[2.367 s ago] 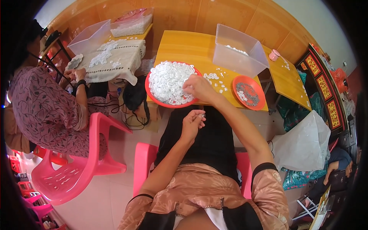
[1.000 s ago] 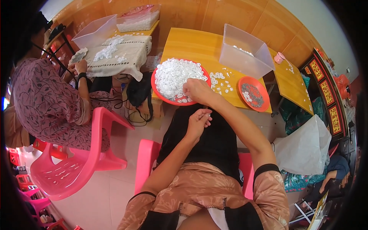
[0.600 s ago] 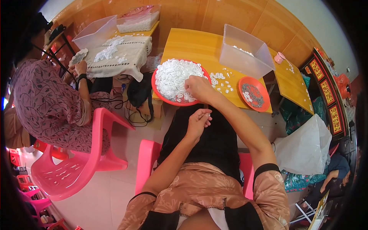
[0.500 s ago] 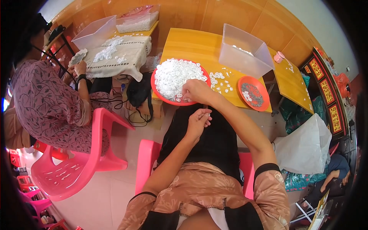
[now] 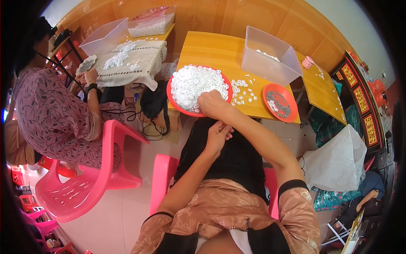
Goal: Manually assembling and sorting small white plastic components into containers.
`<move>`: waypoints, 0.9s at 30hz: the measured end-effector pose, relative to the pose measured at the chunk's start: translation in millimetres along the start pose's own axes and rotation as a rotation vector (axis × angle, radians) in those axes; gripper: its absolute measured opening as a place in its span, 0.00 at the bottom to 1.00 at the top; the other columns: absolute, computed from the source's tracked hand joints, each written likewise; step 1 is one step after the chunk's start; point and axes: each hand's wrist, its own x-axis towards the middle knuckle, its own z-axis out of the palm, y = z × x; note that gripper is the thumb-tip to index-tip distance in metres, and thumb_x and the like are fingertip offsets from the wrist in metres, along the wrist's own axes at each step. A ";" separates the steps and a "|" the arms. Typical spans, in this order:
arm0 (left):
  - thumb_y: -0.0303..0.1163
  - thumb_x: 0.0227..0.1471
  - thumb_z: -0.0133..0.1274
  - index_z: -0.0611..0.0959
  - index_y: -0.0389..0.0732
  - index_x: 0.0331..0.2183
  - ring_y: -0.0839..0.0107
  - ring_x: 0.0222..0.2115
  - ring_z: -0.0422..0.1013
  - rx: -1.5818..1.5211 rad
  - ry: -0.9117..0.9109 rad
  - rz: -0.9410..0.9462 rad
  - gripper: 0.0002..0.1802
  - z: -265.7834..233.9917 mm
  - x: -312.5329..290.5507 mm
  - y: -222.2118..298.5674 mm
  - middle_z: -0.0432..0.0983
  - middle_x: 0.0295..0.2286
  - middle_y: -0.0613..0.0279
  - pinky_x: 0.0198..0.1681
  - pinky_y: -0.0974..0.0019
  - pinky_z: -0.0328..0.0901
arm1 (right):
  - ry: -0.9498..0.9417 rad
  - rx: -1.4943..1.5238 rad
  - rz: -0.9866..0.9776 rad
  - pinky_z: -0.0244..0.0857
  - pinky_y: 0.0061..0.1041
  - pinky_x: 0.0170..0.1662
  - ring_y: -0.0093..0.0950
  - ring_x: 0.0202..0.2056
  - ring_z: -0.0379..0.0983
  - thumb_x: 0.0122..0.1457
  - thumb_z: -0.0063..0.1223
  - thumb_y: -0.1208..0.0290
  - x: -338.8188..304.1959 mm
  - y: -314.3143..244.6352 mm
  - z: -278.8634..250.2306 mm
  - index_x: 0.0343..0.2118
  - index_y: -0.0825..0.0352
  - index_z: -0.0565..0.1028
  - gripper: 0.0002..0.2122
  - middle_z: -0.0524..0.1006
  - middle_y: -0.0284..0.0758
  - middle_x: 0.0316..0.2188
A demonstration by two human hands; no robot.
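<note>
Right hand (image 5: 212, 103) is resting on the near rim of the red tray (image 5: 174, 98), fingers curled down into the heap of small white rings (image 5: 198, 81); whether it is pinching a ring or just touching the pile is hidden under the knuckles, cannot tell. The heap is lying directly far and slightly left of that hand, touching it, so the right hand is clearly the nearer one. Left hand (image 5: 218, 132) is hanging below the counter (image 5: 211, 46) edge, over the black lap, near side of the right hand and apart from the tray; fingers are bunched narrow, looking like they are pinching something small, but the piece itself is too small to make out. Loose white rings (image 5: 244, 90) are lying scattered on the counter just right of the tray, between it and a smaller orange plate (image 5: 280, 101) holding a few pieces. A clear plastic bin (image 5: 269, 57) is standing far right of the tray, beyond the scatter. Off to the left, another person (image 5: 55, 118) is sitting on a pink chair (image 5: 91, 180) working at a separate cloth-covered table (image 5: 129, 63) with more white pieces.
</note>
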 end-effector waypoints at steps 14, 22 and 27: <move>0.28 0.54 0.46 0.76 0.37 0.33 0.83 0.20 0.65 -0.106 0.092 0.056 0.06 -2.4 2.8 5.7 0.72 0.22 0.67 0.24 0.80 0.60 | 0.072 0.450 0.162 0.65 0.35 0.29 0.42 0.24 0.71 0.43 0.50 0.72 -21.2 20.5 -8.9 0.21 0.70 0.72 0.06 0.73 0.44 0.20; 0.27 0.53 0.49 0.76 0.35 0.35 0.83 0.19 0.65 -0.087 0.194 0.310 0.07 1.6 -9.8 49.8 0.72 0.22 0.66 0.23 0.80 0.59 | 0.304 0.543 0.096 0.61 0.34 0.29 0.38 0.26 0.67 0.47 0.51 0.72 -93.3 9.5 -58.3 0.26 0.68 0.67 0.07 0.69 0.40 0.23; 0.26 0.51 0.50 0.77 0.34 0.35 0.83 0.19 0.66 0.075 0.099 0.333 0.07 9.5 -20.7 62.0 0.75 0.24 0.65 0.22 0.81 0.58 | 0.465 0.335 0.032 0.56 0.31 0.28 0.37 0.25 0.65 0.45 0.53 0.75 -116.6 -1.1 -69.6 0.26 0.66 0.66 0.07 0.67 0.37 0.23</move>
